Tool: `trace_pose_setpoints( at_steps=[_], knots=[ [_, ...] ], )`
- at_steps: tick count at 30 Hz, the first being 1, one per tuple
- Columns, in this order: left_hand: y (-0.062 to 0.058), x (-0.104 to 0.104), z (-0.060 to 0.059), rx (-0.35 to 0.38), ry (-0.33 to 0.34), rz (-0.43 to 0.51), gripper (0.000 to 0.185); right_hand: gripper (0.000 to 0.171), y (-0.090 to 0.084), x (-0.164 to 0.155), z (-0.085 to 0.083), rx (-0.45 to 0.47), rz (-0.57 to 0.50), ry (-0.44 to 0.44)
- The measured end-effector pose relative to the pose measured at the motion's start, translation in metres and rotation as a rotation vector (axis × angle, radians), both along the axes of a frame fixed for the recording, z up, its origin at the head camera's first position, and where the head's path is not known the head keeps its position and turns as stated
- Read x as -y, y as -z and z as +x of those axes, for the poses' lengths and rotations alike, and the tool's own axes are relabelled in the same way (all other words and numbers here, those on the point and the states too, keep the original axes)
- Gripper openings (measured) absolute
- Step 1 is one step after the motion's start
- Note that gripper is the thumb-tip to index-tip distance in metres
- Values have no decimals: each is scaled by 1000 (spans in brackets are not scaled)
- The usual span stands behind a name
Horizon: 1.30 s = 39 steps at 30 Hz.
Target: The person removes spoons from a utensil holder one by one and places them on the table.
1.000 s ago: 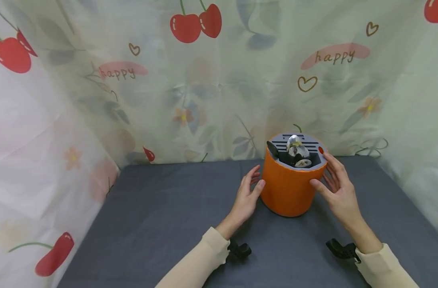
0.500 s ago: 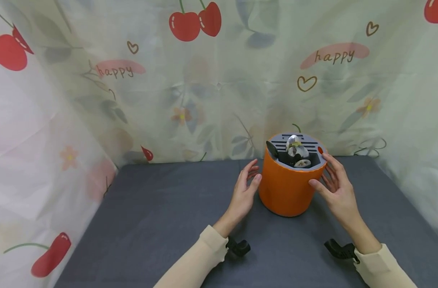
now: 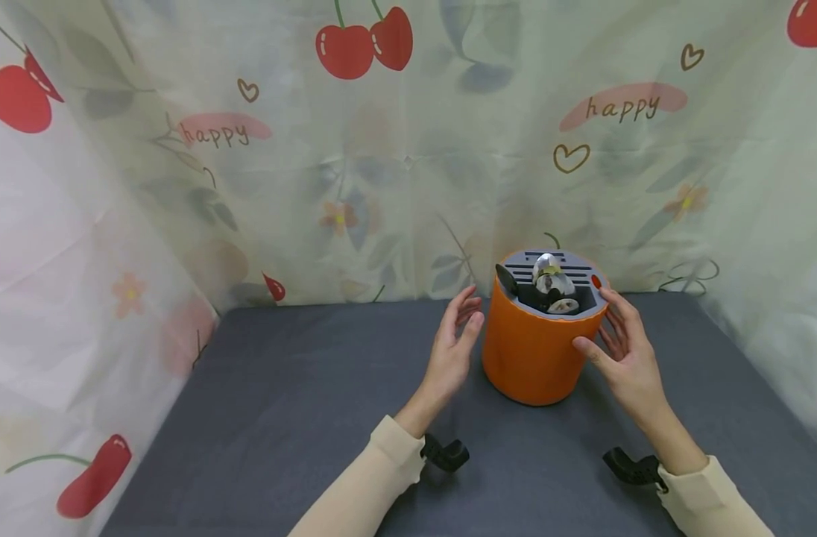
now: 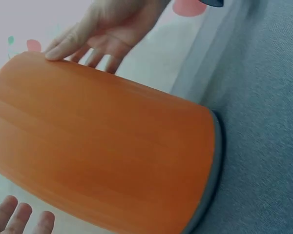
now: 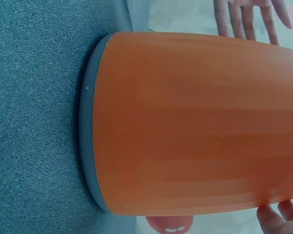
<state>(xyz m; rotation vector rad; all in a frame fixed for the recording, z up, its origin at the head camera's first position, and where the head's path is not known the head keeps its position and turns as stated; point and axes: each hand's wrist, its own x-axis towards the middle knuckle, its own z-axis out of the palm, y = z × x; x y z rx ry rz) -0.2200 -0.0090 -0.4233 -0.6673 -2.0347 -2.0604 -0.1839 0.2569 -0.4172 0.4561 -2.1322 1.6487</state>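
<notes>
An orange cylindrical holder (image 3: 536,362) with a grey slotted top (image 3: 519,259) stands upright on the dark cloth. Shiny rounded metal pieces (image 3: 554,282) sit in its front opening; their kind is unclear. At its left rim rises a dark, spoon-shaped piece (image 3: 506,279). My right hand (image 3: 633,369) touches the holder's right side, thumb toward the front and fingers near the rim. Just left of the holder, my left hand (image 3: 451,354) is held slightly apart, fingers loosely bent and holding nothing. In the left wrist view the orange wall (image 4: 107,146) fills much of the picture.
A dark grey cloth (image 3: 314,373) covers the table. Behind it and at both sides hang pale curtains (image 3: 408,186) printed with cherries and flowers. Black curved mounts (image 3: 446,453) are strapped at both wrists, beside cream sleeves.
My left hand has moved up and left, from close against the holder to a small gap beside it. The right hand and the holder have hardly moved.
</notes>
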Motion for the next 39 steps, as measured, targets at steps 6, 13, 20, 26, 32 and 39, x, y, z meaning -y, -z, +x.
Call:
trace_pose_setpoints(
  at_steps=[6,13,20,26,32,39],
  knots=[
    [-11,-3,0,36,48,135,47,82,2,1,-1,2,54,42],
    [-26,-6,-1,23,74,218,46,81,6,2,-2,-2,68,62],
    [-39,-6,-3,-1,114,271,49,80,5,3,-2,-1,84,74],
    [-46,-8,-4,-24,132,273,48,79,5,3,-2,3,78,65],
    [-52,-11,-4,-17,94,254,45,80,6,4,-2,2,70,55],
    [-54,-17,-3,-15,57,212,47,80,6,4,0,7,68,67]
  ],
)
